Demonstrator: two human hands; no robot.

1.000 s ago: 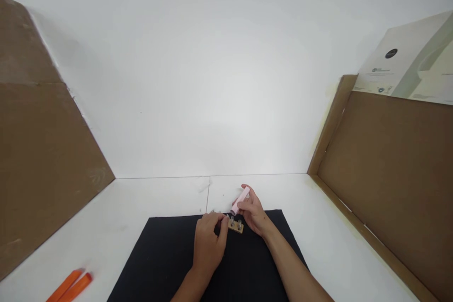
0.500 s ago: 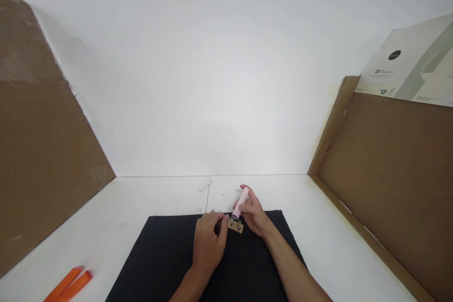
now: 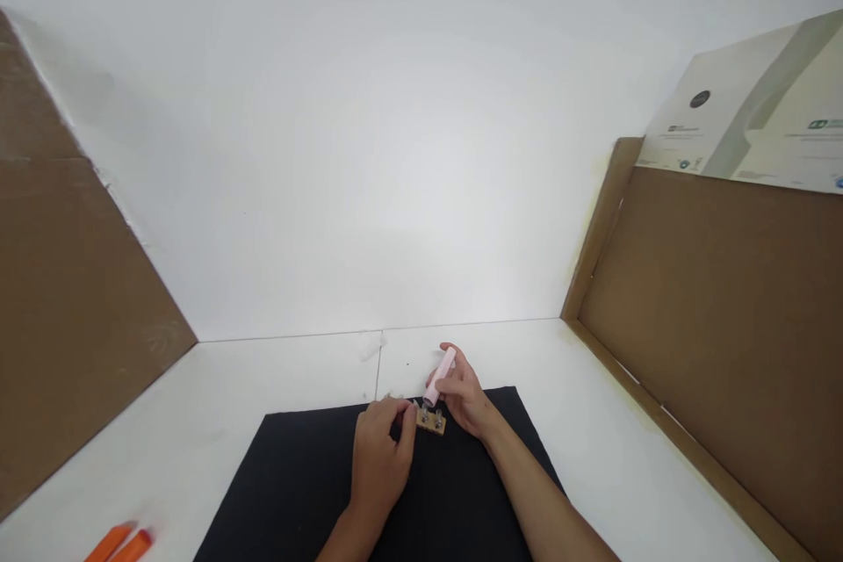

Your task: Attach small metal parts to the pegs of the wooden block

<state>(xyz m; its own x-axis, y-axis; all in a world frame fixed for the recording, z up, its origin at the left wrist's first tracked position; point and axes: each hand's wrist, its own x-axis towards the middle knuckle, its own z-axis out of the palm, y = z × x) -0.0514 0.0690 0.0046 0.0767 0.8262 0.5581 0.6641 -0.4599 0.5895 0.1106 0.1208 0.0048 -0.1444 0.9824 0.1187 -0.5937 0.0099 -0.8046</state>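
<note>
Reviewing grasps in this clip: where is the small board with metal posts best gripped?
Probably by its long edges, from the near side: the flat board lies low on the black cloth, metal posts stand on top, and a pink cylinder hangs above it.

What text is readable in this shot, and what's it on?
Nothing can be read for certain.
Printed card, upper right: small lines of print, too small and blurred to read.
Round black logo on the card: too small to read.
Green label at the card's right edge: too blurred to read.
Pink tube: no marking visible.
</note>
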